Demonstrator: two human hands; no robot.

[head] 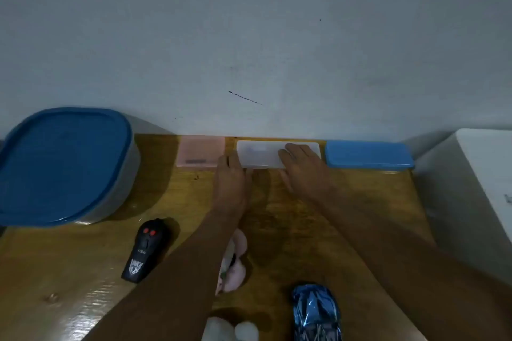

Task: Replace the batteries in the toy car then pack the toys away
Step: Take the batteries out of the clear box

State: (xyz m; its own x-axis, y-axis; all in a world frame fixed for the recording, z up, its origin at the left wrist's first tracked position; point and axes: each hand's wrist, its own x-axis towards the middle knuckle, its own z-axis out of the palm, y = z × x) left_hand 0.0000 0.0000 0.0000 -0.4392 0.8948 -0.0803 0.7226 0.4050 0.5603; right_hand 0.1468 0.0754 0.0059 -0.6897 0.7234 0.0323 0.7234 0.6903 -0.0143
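Observation:
A clear flat plastic case lies at the table's far edge against the wall. My left hand touches its left end, fingers curled at the corner. My right hand rests flat on its right half. The blue toy car sits at the near edge between my forearms. A black remote control with red buttons lies to the left of my left arm. Pink and white soft toys are partly hidden under my left forearm.
A large grey tub with a blue lid stands at the far left. A pink case and a blue case flank the clear one along the wall. A white box stands beyond the table's right edge.

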